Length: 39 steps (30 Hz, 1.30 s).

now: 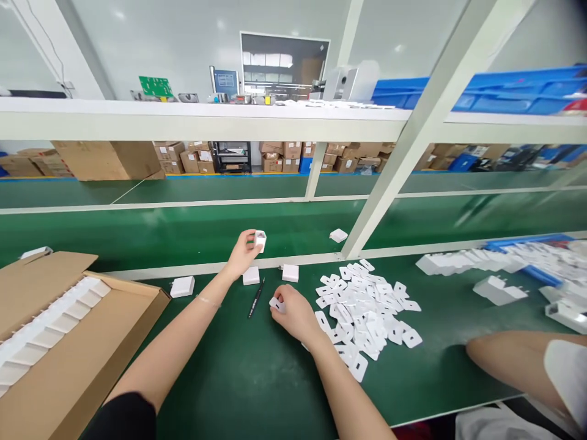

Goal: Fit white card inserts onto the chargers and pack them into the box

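Note:
My left hand (pixel 243 253) is raised near the rail of the bench, its fingers closed round a white charger housing (pixel 260 241) with its hollow end towards me. Lower and to the right, my right hand (pixel 293 310) pinches a small white cover plate (pixel 277 305) with a dark slot. Between the hands lie black tweezers (pixel 256 298) on the green mat. Two white chargers, one left (pixel 251 275) and one right (pixel 290 272), rest just beyond them. A heap of loose white cover plates (pixel 362 305) spreads right of my right hand.
An open cardboard box (pixel 137 293) with a row of white housings stands at left, beside another charger (pixel 182 286). A slanted post (pixel 389 171) rises behind the heap. At right are more housings (pixel 499 289) and a co-worker's arm (pixel 513 360). One charger (pixel 338 235) lies beyond the rail.

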Available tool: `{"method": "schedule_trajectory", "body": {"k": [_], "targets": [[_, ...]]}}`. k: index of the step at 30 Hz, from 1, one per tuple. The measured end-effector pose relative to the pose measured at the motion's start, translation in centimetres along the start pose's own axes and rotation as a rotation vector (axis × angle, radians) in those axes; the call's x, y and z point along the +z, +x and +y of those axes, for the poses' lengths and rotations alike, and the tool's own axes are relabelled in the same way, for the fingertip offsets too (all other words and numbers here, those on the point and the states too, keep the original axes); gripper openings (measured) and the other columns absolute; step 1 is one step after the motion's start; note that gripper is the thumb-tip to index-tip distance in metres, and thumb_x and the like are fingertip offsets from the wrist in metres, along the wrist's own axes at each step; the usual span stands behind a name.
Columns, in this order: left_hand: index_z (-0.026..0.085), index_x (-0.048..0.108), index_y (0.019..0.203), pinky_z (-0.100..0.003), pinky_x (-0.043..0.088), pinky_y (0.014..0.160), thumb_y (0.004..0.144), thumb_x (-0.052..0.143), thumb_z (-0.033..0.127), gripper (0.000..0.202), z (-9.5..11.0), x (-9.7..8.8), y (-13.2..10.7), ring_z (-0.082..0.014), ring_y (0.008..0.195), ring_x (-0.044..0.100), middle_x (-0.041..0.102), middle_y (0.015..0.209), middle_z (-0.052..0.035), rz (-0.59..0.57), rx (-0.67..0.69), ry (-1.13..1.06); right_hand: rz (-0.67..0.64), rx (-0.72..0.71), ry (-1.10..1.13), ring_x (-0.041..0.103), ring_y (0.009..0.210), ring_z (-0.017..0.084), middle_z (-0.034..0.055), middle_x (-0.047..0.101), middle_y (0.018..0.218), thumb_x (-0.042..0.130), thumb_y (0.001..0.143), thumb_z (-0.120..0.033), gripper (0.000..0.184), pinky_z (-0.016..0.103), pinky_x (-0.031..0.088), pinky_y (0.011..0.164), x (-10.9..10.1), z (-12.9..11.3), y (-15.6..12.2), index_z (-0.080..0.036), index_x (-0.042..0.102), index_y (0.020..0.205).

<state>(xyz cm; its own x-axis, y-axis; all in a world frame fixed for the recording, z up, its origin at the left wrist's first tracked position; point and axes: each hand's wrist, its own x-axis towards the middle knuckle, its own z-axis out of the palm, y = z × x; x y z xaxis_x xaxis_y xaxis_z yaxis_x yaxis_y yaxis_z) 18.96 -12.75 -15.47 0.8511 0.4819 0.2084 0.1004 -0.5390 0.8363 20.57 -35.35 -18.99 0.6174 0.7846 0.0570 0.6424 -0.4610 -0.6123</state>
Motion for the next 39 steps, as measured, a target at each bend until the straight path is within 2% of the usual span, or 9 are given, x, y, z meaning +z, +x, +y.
{"method": "schedule_trajectory", "body": {"k": [3, 6, 8, 11, 16, 21, 27, 31, 39], "targets": [[0.013, 0.037, 0.140, -0.040, 0.055, 0.092, 0.103, 0.021, 0.038, 0.047, 1.0, -1.8, -5.7, -0.0244, 0.109, 0.069, 0.058, 0.136, -0.0213, -0.108, -0.044, -0.448, 0.097, 0.059, 0.136, 0.054, 0.075, 0.015, 0.0021, 0.059, 0.096, 0.060, 0.086, -0.023, 0.016, 0.029, 0.039, 0.069, 0.2, -0.4, 0.2, -0.019, 0.056, 0.101], [0.019, 0.045, 0.133, -0.031, 0.053, 0.082, 0.098, 0.051, 0.039, 0.040, 0.8, -3.6, -11.8, -0.0229, 0.107, 0.068, 0.063, 0.124, -0.0134, -0.073, -0.084, -0.858, 0.152, 0.064, 0.406, 0.049, 0.064, 0.011, -0.0013, 0.054, 0.089, 0.064, 0.085, -0.030, 0.028, 0.029, 0.042, 0.067, 0.7, -0.7, 0.4, -0.020, 0.054, 0.110], [0.023, 0.049, 0.129, -0.026, 0.050, 0.078, 0.092, 0.067, 0.028, 0.042, 0.2, -4.3, -15.2, -0.0210, 0.107, 0.067, 0.064, 0.119, -0.0081, -0.031, -0.044, -0.800, 0.134, 0.036, 0.626, 0.050, 0.063, 0.010, -0.0019, 0.051, 0.087, 0.067, 0.085, -0.034, 0.034, 0.029, 0.043, 0.065, 1.3, -1.0, 0.5, -0.020, 0.054, 0.114], [0.023, 0.056, 0.124, -0.028, 0.049, 0.090, 0.093, 0.069, 0.025, 0.033, -1.2, -4.7, -18.4, -0.0203, 0.116, 0.063, 0.064, 0.124, -0.0085, -0.037, -0.008, -0.633, 0.024, 0.001, 0.951, 0.054, 0.068, 0.011, -0.0007, 0.050, 0.088, 0.070, 0.086, -0.041, 0.035, 0.027, 0.046, 0.064, 1.9, -1.7, 0.3, -0.020, 0.058, 0.111], [0.022, 0.063, 0.123, -0.033, 0.044, 0.106, 0.095, 0.068, 0.025, 0.029, -2.5, -4.2, -19.2, -0.0218, 0.131, 0.054, 0.059, 0.136, -0.0108, -0.055, 0.065, -0.581, -0.101, -0.032, 1.249, 0.059, 0.075, 0.010, 0.0010, 0.056, 0.092, 0.081, 0.081, -0.037, 0.032, 0.026, 0.052, 0.072, 2.3, -2.9, 0.0, -0.020, 0.060, 0.098], [0.023, 0.062, 0.123, -0.032, 0.044, 0.103, 0.095, 0.068, 0.028, 0.030, -2.2, -3.7, -19.4, -0.0198, 0.121, 0.057, 0.059, 0.133, -0.0094, -0.098, 0.002, -0.666, -0.115, -0.137, 1.288, 0.062, 0.081, 0.012, 0.0010, 0.060, 0.096, 0.079, 0.085, -0.029, 0.029, 0.027, 0.053, 0.075, 2.2, -3.2, -0.2, -0.023, 0.057, 0.102], [0.019, 0.057, 0.123, -0.029, 0.044, 0.087, 0.090, 0.074, 0.041, 0.043, -1.9, -1.7, -20.4, -0.0161, 0.095, 0.056, 0.063, 0.111, -0.0074, -0.276, -0.242, -0.863, 0.097, -0.381, 0.962, 0.061, 0.095, 0.016, 0.0047, 0.057, 0.104, 0.066, 0.095, -0.022, 0.018, 0.032, 0.052, 0.082, 2.4, -3.9, -1.3, -0.026, 0.062, 0.111], [0.019, 0.057, 0.115, -0.027, 0.041, 0.083, 0.084, 0.078, 0.037, 0.041, -1.4, -0.7, -20.8, -0.0160, 0.094, 0.054, 0.059, 0.105, -0.0044, -0.323, -0.315, -0.927, 0.119, -0.479, 0.595, 0.060, 0.103, 0.021, 0.0064, 0.063, 0.106, 0.069, 0.092, -0.020, 0.014, 0.039, 0.049, 0.089, 2.4, -4.9, -2.3, -0.025, 0.063, 0.103], [0.020, 0.061, 0.123, -0.035, 0.039, 0.098, 0.077, 0.061, 0.028, 0.046, -1.8, -1.6, -20.7, -0.0263, 0.113, 0.051, 0.059, 0.120, -0.0090, -0.192, -0.233, -0.990, 0.125, -0.524, 0.489, 0.063, 0.097, 0.021, 0.0045, 0.070, 0.101, 0.072, 0.090, -0.022, 0.015, 0.040, 0.048, 0.088, 2.3, -5.5, -2.7, -0.026, 0.064, 0.102]]}}
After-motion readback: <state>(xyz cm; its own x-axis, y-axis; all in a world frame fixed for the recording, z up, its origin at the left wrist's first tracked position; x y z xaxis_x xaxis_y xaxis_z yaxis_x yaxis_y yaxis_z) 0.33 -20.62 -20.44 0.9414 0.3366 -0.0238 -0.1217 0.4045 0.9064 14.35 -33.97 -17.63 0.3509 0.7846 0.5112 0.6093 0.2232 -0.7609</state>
